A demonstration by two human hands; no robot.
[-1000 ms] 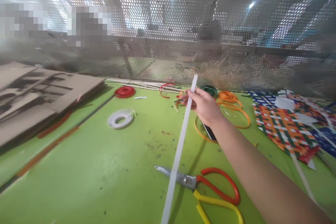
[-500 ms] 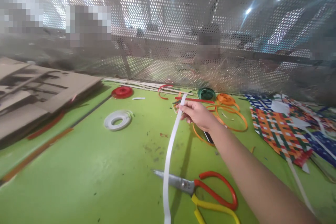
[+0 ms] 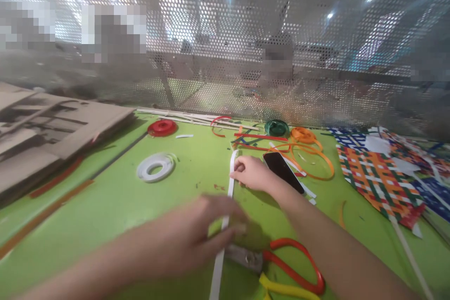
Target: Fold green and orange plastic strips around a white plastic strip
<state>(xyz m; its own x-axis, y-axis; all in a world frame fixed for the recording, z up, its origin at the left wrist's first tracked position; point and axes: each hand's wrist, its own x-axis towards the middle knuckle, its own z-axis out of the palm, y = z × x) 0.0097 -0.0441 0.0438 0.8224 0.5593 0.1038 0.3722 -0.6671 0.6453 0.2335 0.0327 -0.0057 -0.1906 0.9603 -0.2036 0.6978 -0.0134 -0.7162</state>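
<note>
My right hand (image 3: 253, 172) pinches a white strip (image 3: 230, 183) near its far end, a little above the green table. From there the strip runs toward me and out at the bottom edge. My left hand (image 3: 211, 225), smeared by motion, hovers over the strip's middle with thumb and fingers apart. Whether it touches the strip I cannot tell. Below it lie scissors (image 3: 295, 267) with one orange-red and one yellow handle loop; my left hand hides the blade tips. A phone (image 3: 284, 172) rests just right of my right hand.
A white roll (image 3: 155, 167) and a red roll (image 3: 162, 127) lie left of centre. Green (image 3: 276, 128) and orange coils (image 3: 303, 134) sit at the back. Woven multicolour pieces (image 3: 379, 176) lie at right, cardboard (image 3: 98, 117) at left. A perforated metal screen (image 3: 225, 70) stands behind.
My left hand has come in from the lower left over the strip and scissors. My right hand has moved lower and toward me with the strip, uncovering the phone.
</note>
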